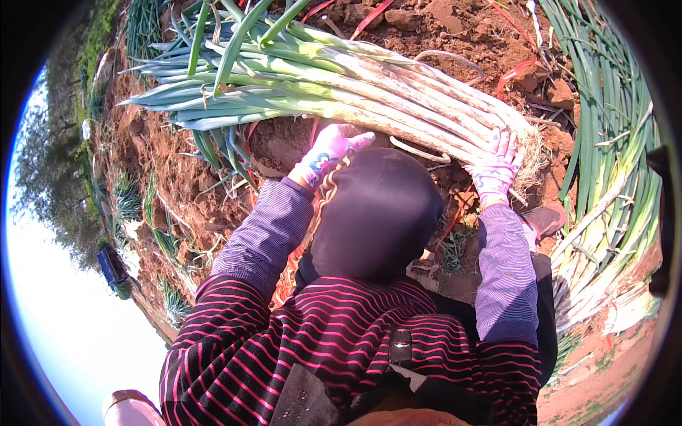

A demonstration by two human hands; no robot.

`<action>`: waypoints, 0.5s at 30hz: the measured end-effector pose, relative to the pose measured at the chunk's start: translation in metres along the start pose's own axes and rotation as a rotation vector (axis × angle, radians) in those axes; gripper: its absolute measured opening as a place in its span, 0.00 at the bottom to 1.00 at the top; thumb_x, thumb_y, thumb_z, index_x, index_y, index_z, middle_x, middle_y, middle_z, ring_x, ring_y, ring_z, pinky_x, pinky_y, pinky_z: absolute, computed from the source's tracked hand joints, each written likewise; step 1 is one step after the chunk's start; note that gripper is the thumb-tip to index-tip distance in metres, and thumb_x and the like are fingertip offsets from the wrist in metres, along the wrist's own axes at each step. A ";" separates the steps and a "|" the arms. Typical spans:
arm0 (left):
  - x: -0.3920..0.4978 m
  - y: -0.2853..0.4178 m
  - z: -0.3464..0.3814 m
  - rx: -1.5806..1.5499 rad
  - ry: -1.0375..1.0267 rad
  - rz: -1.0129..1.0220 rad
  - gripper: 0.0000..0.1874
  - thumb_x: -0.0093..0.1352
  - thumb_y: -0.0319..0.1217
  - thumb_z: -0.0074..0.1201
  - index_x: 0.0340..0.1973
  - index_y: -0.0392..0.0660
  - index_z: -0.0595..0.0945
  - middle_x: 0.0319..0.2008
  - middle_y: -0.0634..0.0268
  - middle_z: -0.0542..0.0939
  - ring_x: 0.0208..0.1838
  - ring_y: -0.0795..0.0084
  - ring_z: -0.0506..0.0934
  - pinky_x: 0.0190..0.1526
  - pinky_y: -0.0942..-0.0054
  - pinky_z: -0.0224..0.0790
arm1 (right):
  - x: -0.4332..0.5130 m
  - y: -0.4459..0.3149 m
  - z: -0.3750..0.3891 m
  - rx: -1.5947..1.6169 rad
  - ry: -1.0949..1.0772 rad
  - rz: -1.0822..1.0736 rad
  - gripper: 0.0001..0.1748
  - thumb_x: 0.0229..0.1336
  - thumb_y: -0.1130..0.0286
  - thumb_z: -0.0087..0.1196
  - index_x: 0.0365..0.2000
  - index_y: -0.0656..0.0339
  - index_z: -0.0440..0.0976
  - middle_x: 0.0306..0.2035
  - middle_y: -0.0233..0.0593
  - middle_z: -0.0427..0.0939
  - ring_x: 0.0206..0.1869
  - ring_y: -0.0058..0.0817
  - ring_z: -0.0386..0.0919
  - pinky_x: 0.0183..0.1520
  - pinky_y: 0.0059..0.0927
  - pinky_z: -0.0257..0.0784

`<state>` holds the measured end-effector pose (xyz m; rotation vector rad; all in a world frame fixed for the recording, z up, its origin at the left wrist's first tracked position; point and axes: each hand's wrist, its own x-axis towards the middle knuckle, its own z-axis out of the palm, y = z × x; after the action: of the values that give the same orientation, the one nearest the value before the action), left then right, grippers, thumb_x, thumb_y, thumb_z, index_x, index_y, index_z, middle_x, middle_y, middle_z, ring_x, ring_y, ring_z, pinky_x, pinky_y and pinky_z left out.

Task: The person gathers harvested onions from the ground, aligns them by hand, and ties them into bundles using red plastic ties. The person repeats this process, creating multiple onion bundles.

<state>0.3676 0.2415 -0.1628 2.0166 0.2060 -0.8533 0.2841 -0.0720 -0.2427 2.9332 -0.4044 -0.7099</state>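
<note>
A thick bunch of long green onions [346,80] lies across the soil in front of me, green leaves to the left, pale soil-streaked stems and roots to the right. My right hand [495,165], in a pink patterned glove, rests with outstretched fingers on the stems beside the roots [530,154]. Close to the bunch's lower edge is my left hand [330,154], gloved alike, with its thumb pointing right. Its fingers are partly hidden, so I cannot tell whether they grip anything. Between my forearms rises my dark-clothed knee [378,213].
More green onions [607,175] are piled along the right side. Red plastic strips [514,74] lie on the clumpy reddish soil [447,21]. A shoe [544,221] shows beyond my right wrist. At the far left stand trees [58,144] and a blue vehicle [110,269].
</note>
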 end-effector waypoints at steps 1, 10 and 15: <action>-0.007 0.008 0.000 0.050 0.051 0.110 0.23 0.67 0.49 0.55 0.34 0.38 0.82 0.19 0.66 0.78 0.17 0.79 0.73 0.17 0.76 0.64 | -0.001 -0.001 -0.002 0.023 0.008 -0.002 0.67 0.33 0.36 0.65 0.69 0.56 0.44 0.71 0.40 0.45 0.74 0.41 0.39 0.71 0.53 0.37; 0.062 0.045 0.006 1.115 0.533 0.851 0.28 0.63 0.46 0.53 0.54 0.43 0.74 0.53 0.54 0.73 0.60 0.53 0.67 0.64 0.50 0.52 | -0.004 -0.003 -0.012 -0.011 0.024 -0.015 0.67 0.33 0.32 0.62 0.68 0.59 0.46 0.70 0.42 0.46 0.74 0.40 0.38 0.71 0.53 0.35; 0.072 0.009 0.016 1.110 0.572 0.839 0.31 0.61 0.48 0.53 0.55 0.43 0.74 0.55 0.56 0.73 0.61 0.55 0.68 0.64 0.51 0.53 | -0.006 0.003 -0.012 0.068 0.020 -0.060 0.69 0.32 0.33 0.63 0.68 0.62 0.45 0.70 0.43 0.45 0.73 0.41 0.37 0.72 0.52 0.31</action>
<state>0.4178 0.2114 -0.2087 2.9206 -0.9460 0.2798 0.2831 -0.0731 -0.2291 3.0252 -0.3474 -0.6873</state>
